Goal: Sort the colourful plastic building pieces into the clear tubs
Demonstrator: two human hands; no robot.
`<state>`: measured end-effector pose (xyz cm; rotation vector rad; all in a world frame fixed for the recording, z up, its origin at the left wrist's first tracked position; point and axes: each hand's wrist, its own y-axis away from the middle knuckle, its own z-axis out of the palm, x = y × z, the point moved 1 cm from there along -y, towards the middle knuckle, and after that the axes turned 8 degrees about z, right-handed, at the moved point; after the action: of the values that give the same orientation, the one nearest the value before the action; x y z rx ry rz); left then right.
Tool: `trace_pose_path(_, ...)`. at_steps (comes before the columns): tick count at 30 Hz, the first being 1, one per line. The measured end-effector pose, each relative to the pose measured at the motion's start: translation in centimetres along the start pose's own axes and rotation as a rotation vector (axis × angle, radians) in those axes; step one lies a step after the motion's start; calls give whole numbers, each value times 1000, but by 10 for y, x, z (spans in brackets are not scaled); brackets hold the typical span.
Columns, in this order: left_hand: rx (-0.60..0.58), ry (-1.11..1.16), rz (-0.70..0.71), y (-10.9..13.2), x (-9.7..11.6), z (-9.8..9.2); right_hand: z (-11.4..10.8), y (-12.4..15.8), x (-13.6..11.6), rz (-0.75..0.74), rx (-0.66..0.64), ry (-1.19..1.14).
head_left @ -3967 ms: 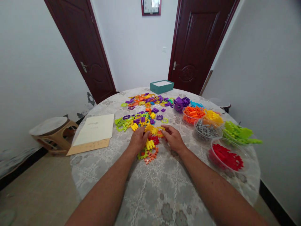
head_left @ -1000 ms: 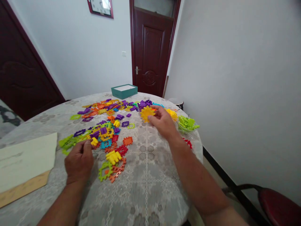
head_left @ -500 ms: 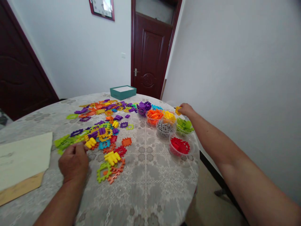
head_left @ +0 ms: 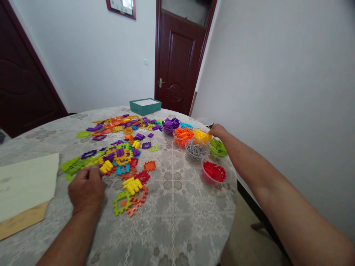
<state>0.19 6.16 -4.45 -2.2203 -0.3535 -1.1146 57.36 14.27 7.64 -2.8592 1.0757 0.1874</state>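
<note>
My left hand [head_left: 86, 189] rests low over the near pile, its fingers closed on a chunky yellow plastic building piece [head_left: 106, 167]. Around it lie interlocking building pieces: a green stack [head_left: 72, 165], a purple piece [head_left: 119, 152], a blue one [head_left: 122, 169] and another yellow piece [head_left: 133, 185]. At the far right, my right hand [head_left: 218, 131] is over the rim of a clear bowl of yellow pieces [head_left: 202, 136]. Its fingers are pinched at a yellow piece, partly hidden by the fingertips. Beside this bowl stand bowls of green pieces [head_left: 217, 147] and grey pieces [head_left: 196, 149].
More clear bowls hold red pieces [head_left: 213, 172], orange pieces [head_left: 183, 136] and purple pieces [head_left: 170, 125]. A mixed pile [head_left: 118, 128] spreads farther back, near a teal box [head_left: 145, 107]. A cardboard sheet [head_left: 27, 184] lies left on the round, cloth-covered table [head_left: 177, 229].
My right hand has moved slightly down and toward me, bringing its yellow piece to the yellow bowl. My left hand stays nearly still. The view has tilted a little.
</note>
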Motion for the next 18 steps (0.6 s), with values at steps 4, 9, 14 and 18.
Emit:
trace_pose_path(4,12,31,-38,-1,-1,1,-14,12,0,-24,95,-21)
trace_pose_path(9,19,62,-10,1,4,1,-33,60,-13,-169,226,-61)
trace_pose_path(14,-1,116,22,5,10,4,-31,177,-40,-615,259,-311)
trace_pose_path(18,-4,120,38,7,10,5,0,280,-69,-960,-121,-532)
